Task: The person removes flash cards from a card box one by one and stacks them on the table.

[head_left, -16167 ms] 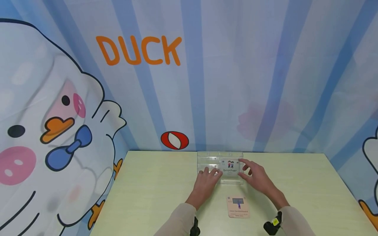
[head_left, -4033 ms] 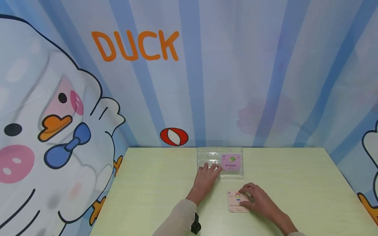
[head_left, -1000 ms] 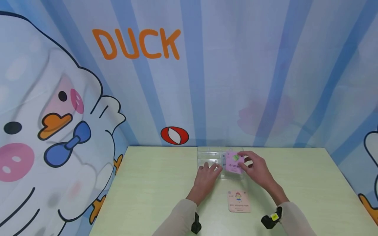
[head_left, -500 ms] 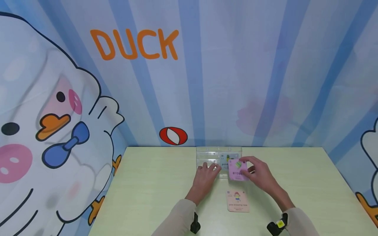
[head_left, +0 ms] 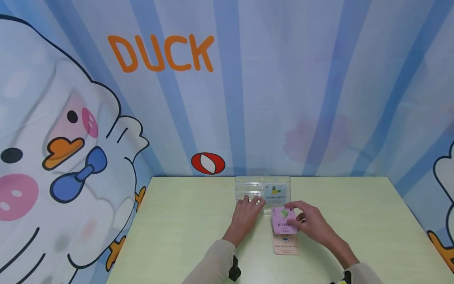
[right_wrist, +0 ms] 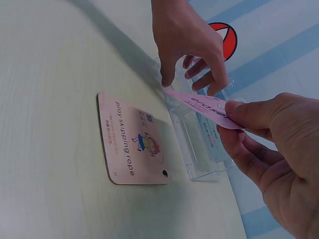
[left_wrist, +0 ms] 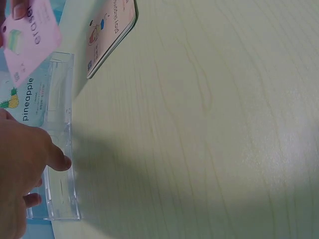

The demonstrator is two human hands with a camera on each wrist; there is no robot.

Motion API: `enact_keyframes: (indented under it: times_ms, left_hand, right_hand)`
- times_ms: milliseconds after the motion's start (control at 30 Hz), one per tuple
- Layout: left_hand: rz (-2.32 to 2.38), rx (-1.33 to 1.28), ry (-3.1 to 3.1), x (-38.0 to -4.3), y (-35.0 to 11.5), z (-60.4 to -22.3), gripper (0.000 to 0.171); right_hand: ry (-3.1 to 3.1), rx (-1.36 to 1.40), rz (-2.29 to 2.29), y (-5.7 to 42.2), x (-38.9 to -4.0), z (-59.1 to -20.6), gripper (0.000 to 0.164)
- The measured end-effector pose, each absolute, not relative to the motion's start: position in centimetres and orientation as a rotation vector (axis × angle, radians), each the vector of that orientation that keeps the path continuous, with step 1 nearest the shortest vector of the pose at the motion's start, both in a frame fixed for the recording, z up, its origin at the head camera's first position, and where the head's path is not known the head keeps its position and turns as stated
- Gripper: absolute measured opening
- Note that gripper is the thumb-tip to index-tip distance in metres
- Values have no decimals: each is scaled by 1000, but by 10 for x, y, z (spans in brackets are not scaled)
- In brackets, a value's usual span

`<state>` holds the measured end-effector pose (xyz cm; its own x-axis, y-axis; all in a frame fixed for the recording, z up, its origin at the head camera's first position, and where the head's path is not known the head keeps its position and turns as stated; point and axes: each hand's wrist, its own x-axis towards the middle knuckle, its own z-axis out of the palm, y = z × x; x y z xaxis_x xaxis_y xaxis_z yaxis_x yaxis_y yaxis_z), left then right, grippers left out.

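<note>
A clear plastic card holder (head_left: 250,180) stands at the table's back edge. My left hand (head_left: 247,216) rests on its left half, thumb at the front lip (left_wrist: 69,99) and the other fingertips over the tiers. A pale blue pineapple card (head_left: 275,194) stands in the right half. My right hand (head_left: 312,224) pinches a pink eraser card (head_left: 283,221) by its right edge between thumb and fingers, in front of the holder. Below it, a peach "play skipping rope" card (right_wrist: 133,142) tops a thin stack lying on the table, its upper part overlapped by the eraser card in the head view.
The pale wooden table (head_left: 191,228) reaches back to a blue striped curtain (head_left: 262,98) with a large printed duck (head_left: 28,130) on the left. Black wrist cameras (head_left: 234,269) are strapped at the beige sleeves.
Over the last second the right hand has drawn the eraser card out of the holder, down toward the peach card, uncovering the pineapple card. The brother card shown earliest is out of sight. The left hand has stayed put.
</note>
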<state>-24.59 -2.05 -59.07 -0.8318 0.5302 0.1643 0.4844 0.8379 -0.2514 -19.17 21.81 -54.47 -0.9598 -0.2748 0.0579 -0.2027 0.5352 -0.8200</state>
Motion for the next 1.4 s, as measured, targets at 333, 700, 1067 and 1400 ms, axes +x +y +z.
enact_keyframes:
  times_ms: [333, 700, 1067, 1400]
  left_hand:
    - [288, -790, -2777, -247, -21, -594, 44]
    - [283, -783, -2804, -246, -21, -592, 46]
    - [307, -775, -2792, -245, -20, -590, 46]
    - [294, -778, -2787, -246, -20, -590, 46]
  right_hand:
    - [2622, -324, -1428, 219, -178, -561, 46]
    - [2576, -255, -1428, 220, -169, -577, 44]
    - [2538, -192, -1446, 218, -169, -582, 46]
    - [2531, -179, -1424, 219, -170, -586, 45]
